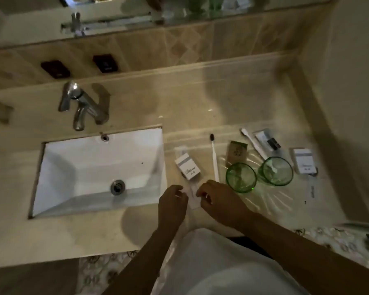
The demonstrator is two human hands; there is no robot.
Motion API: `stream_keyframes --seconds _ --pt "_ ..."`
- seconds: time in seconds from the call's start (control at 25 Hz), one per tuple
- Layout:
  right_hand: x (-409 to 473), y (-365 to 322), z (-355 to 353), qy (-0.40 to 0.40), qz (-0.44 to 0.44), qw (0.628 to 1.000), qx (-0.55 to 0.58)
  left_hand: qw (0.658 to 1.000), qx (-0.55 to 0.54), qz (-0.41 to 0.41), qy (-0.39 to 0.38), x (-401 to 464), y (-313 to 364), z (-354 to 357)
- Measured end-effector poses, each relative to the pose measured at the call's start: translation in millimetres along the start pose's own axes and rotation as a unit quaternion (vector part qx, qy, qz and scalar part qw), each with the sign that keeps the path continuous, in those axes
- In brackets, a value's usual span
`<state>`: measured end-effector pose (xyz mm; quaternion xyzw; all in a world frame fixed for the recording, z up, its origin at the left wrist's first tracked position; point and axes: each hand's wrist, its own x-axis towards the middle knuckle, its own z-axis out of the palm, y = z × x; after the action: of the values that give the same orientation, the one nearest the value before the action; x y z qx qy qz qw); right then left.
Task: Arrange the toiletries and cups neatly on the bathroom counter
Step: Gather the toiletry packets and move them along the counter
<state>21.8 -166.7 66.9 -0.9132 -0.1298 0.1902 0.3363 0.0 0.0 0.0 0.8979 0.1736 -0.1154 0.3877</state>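
My left hand (172, 200) and my right hand (216, 195) both pinch a small white packet (192, 196) near the counter's front edge, right of the sink. Behind it lies a white box (187, 168). A white toothbrush with a dark head (214, 158) lies lengthwise beside it. Two green glass cups (241, 177) (277, 170) stand upright on the right, and a second white toothbrush (254, 143) slants behind them. A brown box (237, 153), a clear sachet (267, 140) and another white box (304, 160) lie around the cups.
A white rectangular sink (98, 171) with a chrome tap (81, 107) takes the left of the beige counter (200, 103). A tiled wall with two dark outlets (104, 63) and a mirror stand behind. A side wall bounds the counter on the right.
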Motion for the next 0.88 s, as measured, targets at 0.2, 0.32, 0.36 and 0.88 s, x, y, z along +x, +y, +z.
stream_keyframes --seconds 0.2,0.32,0.36,0.88 --pt "69.7 -7.3 17.4 -0.037 -0.021 0.988 -0.147 0.998 0.002 -0.070 0.009 3.4 14.7 12.9" --pt "94.5 0.8 13.0 -0.065 -0.068 0.964 -0.247 0.995 0.019 -0.092 0.030 0.1 24.6 24.0" --pt "98.6 3.1 11.5 -0.076 -0.082 0.958 -0.263 0.995 0.027 -0.093 0.038 0.4 25.9 27.1" --pt "113.3 25.6 -19.8 -0.100 0.006 0.968 -0.228 0.989 0.003 -0.141 0.045 11.4 30.0 36.0"
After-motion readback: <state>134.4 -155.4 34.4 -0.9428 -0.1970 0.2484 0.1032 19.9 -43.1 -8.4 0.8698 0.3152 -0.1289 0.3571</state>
